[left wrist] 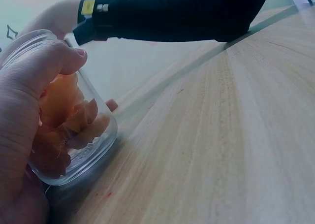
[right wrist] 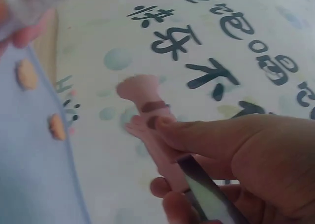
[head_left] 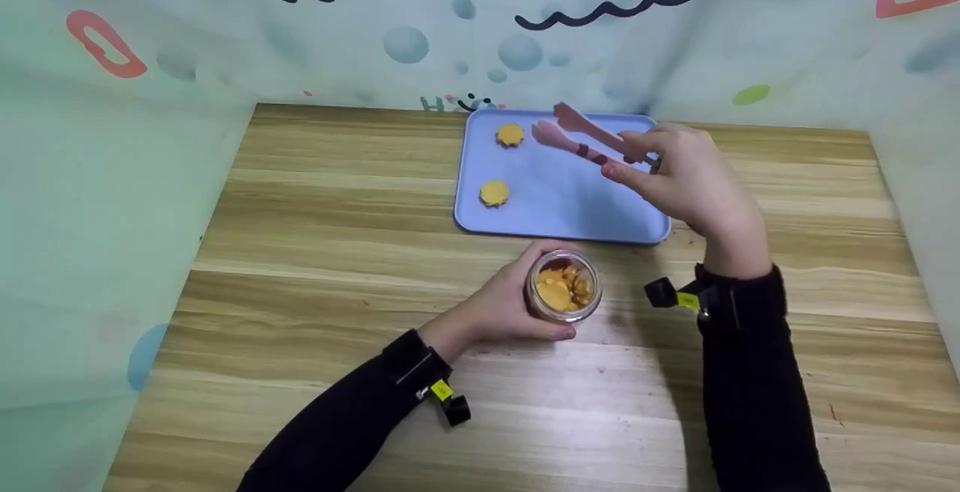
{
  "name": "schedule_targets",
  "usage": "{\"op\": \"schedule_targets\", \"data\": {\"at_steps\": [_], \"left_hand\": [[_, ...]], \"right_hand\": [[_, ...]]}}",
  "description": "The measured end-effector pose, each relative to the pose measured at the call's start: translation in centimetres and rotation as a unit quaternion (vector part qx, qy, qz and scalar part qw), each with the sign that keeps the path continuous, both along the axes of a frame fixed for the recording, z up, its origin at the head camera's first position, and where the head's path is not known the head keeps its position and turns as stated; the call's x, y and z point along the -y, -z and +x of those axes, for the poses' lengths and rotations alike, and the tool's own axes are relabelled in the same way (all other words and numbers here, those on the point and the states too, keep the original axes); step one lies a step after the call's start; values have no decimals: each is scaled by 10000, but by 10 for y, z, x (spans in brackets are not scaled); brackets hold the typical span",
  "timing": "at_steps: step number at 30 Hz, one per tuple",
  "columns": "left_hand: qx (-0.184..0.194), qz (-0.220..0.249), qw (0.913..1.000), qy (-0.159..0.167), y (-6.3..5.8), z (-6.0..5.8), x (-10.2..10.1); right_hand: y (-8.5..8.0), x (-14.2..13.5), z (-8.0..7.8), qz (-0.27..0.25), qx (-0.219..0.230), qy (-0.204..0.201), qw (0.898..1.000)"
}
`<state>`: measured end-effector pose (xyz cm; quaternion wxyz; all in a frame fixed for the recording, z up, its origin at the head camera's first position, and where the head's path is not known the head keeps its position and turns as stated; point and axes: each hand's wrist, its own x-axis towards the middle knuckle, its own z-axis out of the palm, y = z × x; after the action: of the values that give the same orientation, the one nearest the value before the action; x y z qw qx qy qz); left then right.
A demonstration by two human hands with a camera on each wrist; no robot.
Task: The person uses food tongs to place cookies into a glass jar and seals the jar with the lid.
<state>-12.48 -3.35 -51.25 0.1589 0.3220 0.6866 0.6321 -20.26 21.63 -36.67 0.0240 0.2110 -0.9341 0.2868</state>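
Clear jar [head_left: 593,304] just on the near side of the tray, mouth up, partly filled with orange-yellow biscuits [head_left: 556,294]. Left hand [head_left: 517,303]: grip curled round the jar wall, thumb on the near side, fingers on the far. Whether the jar base touches the bench [head_left: 322,252], cannot tell.

Right hand [head_left: 694,173]: grip closed firmly on pink tongs [head_left: 600,134], thumb on one arm, fingers on the other. Tong tips parted, above the far half of the tray.

Blue tray [head_left: 559,196] lies flat, far edge close up to a pale printed backdrop [head_left: 300,53] with black lettering and bubbles; little room behind. Two biscuits on its left part: upper biscuit [head_left: 510,135] near the far edge, lower biscuit [head_left: 494,193] toward the near edge, well apart.

In the way: tongs and right hand hide the tray's far right corner from the head view; jar and left hand sit along its near side. Black right sleeve [head_left: 757,394] passes right of the jar. Small black wrist camera [head_left: 661,292] juts between sleeve and jar.
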Motion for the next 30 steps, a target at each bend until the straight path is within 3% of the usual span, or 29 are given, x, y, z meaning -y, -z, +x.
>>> {"op": "schedule_targets", "data": {"at_steps": [8, 19, 30], "left_hand": [[-62, -52, 9999, -74, 0, 0, 0], [55, -48, 10000, -60, -2, 3, 4], [80, -76, 9999, -51, -2, 2, -1]], "right_hand": [[35, 11, -25, -165, 99, 714, 9973], [77, 28, -45, -119, 437, 598, 9972], [83, 38, -48, -135, 664, 729, 9950]]}}
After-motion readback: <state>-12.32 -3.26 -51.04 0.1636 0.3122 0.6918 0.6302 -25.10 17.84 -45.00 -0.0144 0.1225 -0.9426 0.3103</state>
